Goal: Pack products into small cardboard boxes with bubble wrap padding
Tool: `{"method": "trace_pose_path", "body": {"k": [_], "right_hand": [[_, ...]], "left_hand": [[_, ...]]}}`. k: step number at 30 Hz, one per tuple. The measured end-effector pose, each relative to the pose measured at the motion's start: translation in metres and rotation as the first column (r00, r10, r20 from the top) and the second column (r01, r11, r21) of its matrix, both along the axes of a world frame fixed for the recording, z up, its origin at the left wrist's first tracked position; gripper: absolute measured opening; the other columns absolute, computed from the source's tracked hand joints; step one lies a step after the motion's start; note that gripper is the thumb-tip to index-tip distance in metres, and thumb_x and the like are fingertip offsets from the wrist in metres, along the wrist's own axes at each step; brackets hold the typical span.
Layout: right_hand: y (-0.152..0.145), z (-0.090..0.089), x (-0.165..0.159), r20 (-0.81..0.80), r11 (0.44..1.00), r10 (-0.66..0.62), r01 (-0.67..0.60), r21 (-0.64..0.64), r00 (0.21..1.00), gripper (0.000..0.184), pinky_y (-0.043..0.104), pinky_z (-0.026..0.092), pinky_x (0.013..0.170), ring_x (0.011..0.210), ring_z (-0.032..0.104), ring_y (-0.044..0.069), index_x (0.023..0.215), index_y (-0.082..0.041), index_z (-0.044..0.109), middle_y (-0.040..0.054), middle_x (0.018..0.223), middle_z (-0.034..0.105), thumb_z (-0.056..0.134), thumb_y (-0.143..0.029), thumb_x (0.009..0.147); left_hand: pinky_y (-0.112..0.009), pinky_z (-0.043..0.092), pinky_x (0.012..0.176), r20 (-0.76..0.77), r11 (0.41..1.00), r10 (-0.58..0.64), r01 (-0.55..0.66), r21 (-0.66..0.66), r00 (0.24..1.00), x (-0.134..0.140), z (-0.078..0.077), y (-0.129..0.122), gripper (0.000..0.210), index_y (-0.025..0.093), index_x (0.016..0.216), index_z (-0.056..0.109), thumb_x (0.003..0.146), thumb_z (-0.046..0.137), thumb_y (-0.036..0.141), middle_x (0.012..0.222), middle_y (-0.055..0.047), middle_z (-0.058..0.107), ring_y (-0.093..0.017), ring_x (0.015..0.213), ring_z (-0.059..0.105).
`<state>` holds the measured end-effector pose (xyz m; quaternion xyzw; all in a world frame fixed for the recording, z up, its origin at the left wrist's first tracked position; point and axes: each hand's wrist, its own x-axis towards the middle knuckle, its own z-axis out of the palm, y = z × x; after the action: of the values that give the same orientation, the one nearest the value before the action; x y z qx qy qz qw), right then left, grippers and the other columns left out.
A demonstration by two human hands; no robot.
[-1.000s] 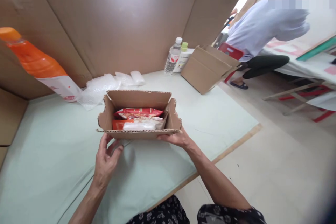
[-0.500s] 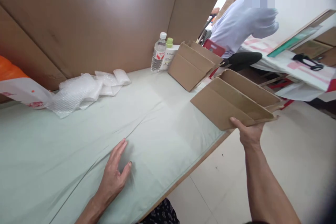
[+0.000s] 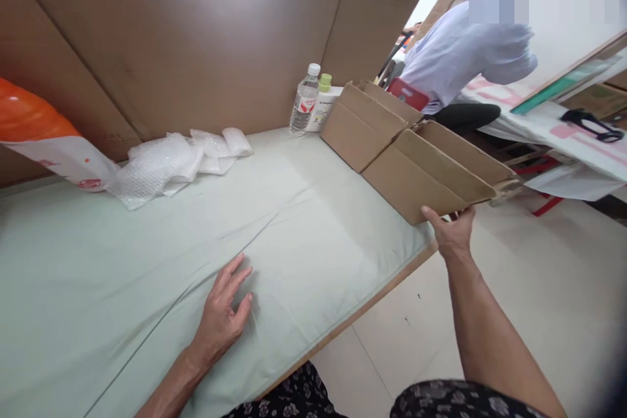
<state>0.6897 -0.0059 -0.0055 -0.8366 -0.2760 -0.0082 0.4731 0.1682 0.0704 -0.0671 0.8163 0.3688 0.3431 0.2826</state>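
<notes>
My right hand (image 3: 451,228) is at the near end of an open-topped cardboard box (image 3: 424,173) at the table's right edge. The thumb lies against the box's side and the fingers are curled at its end. This box stands end to end with a second cardboard box (image 3: 360,123), and the two appear to touch. On the pale green cloth, my left hand (image 3: 228,304) rests with its fingers apart and nothing in it. Inside both boxes I cannot see.
A water bottle (image 3: 304,101) and a white bottle with a green cap (image 3: 322,108) stand by the cardboard wall (image 3: 196,32). Bubble wrap (image 3: 164,166) lies left, beside an orange and white bag (image 3: 44,134). A person in a pale shirt (image 3: 455,52) sits at another table.
The near box has moved left and away, closing the gap to the second box. My right hand moved with it, its fingers loosening somewhat. My left hand's fingers have spread slightly.
</notes>
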Motion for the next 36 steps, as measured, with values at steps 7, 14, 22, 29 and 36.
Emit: {"method": "trace_pose_path", "body": {"k": [7,14,22,29,36], "right_hand": [[-0.001,-0.072,-0.126,0.21,0.923,0.315,-0.247,-0.296,0.926,0.061,0.066,0.041,0.106,0.133,0.052,0.045,0.122,-0.016,0.063,0.0251,0.142,0.056,0.055,-0.063,0.084],[0.048,-0.073,-0.342,0.388,0.292,0.913,-0.868,-0.4,0.128,0.044,0.057,0.053,0.101,0.134,0.057,0.036,0.136,-0.02,0.061,0.0169,0.146,0.059,0.056,-0.036,0.095],[0.027,-0.053,-0.444,0.274,-0.221,0.923,-0.955,-0.197,-0.27,0.035,0.045,0.059,0.099,0.123,0.067,0.027,0.125,-0.025,0.067,0.0081,0.126,0.074,0.062,-0.022,0.09],[0.038,-0.045,-0.435,0.312,-0.04,0.947,-0.992,-0.119,-0.075,0.032,0.041,0.066,0.082,0.102,0.076,0.027,0.123,-0.027,0.067,0.0064,0.112,0.078,0.062,-0.019,0.092],[0.05,-0.032,-0.438,0.313,0.021,0.95,-0.993,-0.116,-0.016,0.035,0.045,0.065,0.086,0.105,0.074,0.028,0.127,-0.027,0.064,0.0078,0.115,0.077,0.06,-0.019,0.094]], "left_hand": [[-0.061,0.04,0.118,-0.235,0.981,-0.194,0.187,-0.05,0.952,-0.015,0.011,-0.03,0.045,0.02,0.123,0.067,0.08,0.058,0.011,0.148,-0.013,0.059,-0.034,0.145,0.045],[-0.054,0.041,0.119,-0.236,0.999,-0.05,0.051,-0.002,0.97,-0.076,0.036,-0.021,0.035,0.022,0.118,0.072,0.085,0.061,0.018,0.139,-0.011,0.065,-0.03,0.14,0.051],[-0.066,0.023,0.121,-0.024,0.235,0.962,-0.777,0.584,0.273,-0.298,0.14,0.02,0.055,0.016,0.137,0.058,0.084,0.067,0.026,0.147,-0.018,0.055,-0.041,0.149,0.035],[-0.052,0.047,0.097,-0.177,0.287,0.958,-0.801,0.526,0.227,-0.33,0.15,0.015,0.045,0.017,0.13,0.063,0.085,0.053,0.021,0.085,-0.011,0.069,-0.032,0.093,0.067],[-0.048,0.049,0.103,-0.083,0.52,0.845,-0.775,0.358,0.528,-0.281,0.141,-0.075,0.036,0.024,0.118,0.067,0.084,0.066,0.033,0.098,-0.008,0.07,-0.03,0.104,0.066]]}}
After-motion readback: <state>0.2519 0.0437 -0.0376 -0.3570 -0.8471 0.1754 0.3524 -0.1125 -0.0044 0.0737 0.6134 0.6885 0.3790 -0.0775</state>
